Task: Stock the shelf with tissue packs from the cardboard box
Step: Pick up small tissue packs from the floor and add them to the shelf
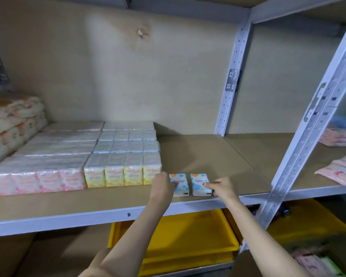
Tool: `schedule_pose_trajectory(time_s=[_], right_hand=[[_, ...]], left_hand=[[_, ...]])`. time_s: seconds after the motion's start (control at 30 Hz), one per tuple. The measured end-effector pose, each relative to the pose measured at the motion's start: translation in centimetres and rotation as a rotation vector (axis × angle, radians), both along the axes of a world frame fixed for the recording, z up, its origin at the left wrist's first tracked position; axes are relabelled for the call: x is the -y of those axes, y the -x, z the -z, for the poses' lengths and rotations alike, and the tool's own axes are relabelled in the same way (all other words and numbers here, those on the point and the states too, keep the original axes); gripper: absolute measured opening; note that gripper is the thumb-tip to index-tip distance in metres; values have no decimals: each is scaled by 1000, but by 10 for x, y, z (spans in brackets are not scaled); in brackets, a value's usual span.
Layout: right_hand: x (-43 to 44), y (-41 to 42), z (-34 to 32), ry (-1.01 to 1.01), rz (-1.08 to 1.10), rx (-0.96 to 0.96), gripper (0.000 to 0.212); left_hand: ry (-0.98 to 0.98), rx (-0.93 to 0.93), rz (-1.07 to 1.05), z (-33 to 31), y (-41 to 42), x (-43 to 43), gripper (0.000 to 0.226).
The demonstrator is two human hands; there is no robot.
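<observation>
Tissue packs in blue wrap stand two abreast at the front of the shelf (208,156), and each is in a hand. The left hand (164,185) grips the left pack (182,179), its fingers (173,184) curled round the near left edge with the thumb on the printed face. The right hand (221,187) pinches the right pack (199,182) the same way from its right side. Both packs are upright, printed face forward, with their bases on the board and a narrow gap between them.

They sit where they do because the row calls for it. The yellow packs (122,174) make a neat front line just left of the left hand, and the pink packs (38,180) carry that line further left, all facing outward. Setting the blue pair in line extends the same front, and taking each pack by its outer edge leaves the inner sides free to be slid together. The blue pair sits a little forward of the yellow fronts, so a small push back and leftward looks like the likely finish.

Right of the pair the board is bare, room for more. Yellow trays (188,236) lie on the level below. At the lower right, dim and blurred, is what may be the box (312,248), with pinkish packs showing in it.
</observation>
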State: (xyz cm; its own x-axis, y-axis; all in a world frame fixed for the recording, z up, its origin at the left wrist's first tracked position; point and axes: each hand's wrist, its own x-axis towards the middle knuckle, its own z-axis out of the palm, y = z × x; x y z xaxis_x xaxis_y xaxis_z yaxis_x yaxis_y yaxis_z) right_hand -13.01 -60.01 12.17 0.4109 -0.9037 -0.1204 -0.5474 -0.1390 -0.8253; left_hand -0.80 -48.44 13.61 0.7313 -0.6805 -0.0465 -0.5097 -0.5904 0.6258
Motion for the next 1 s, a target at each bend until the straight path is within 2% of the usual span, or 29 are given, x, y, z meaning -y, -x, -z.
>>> schedule_pose_trajectory(time_s=[0.07,0.13,0.23,0.3,0.47,1.0], right_hand=[[-3,2,-6,156,-31,-55,27],[-6,4,-9,315,-166,-170,37],[-6,1,-3,444,-428,-411,43],[-4,-4,3,494,-463,-469,40],[6,-21,9,544,-414,-461,33],[25,-64,12,540,-352,-429,38]], left_hand=[[-9,107,40,2,3,-3,34],[35,190,126,5,5,-7,37],[21,238,300,11,7,-11,38],[-44,272,355,16,8,-10,37],[-86,328,338,24,2,3,36],[-129,425,220,29,-15,37,37]])
